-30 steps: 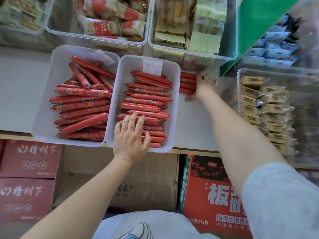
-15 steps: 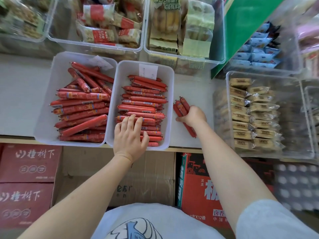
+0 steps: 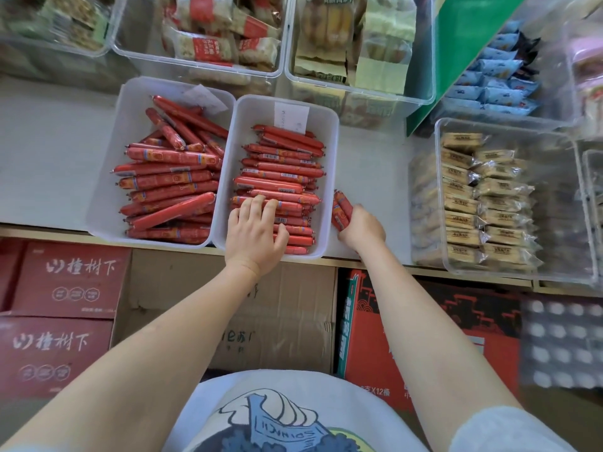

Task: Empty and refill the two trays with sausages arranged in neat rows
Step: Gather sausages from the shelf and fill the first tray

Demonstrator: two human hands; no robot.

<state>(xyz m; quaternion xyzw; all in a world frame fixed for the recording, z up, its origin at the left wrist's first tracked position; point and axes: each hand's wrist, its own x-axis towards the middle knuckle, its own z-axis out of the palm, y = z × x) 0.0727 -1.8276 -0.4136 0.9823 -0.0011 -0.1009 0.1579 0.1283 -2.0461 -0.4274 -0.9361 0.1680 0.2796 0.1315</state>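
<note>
Left hand point(image 3: 253, 233) lies flat, fingers straight, on sausages point(image 3: 280, 177) stacked in the right tray point(image 3: 328, 177). Right hand point(image 3: 360, 228) curls around a bunch of sausages point(image 3: 342, 207) on the shelf point(image 3: 372, 164), just beside that tray's right wall; their lower ends are hidden under the fist. Left tray point(image 3: 107, 177) holds more, loosely piled. Right-edge bins are blurred.

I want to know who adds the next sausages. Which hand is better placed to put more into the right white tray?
The right hand, probably: it already grips a bunch of red wrapped sausages just outside the right white plastic tray. The left hand rests flat on that tray's rows, holding nothing.
</note>
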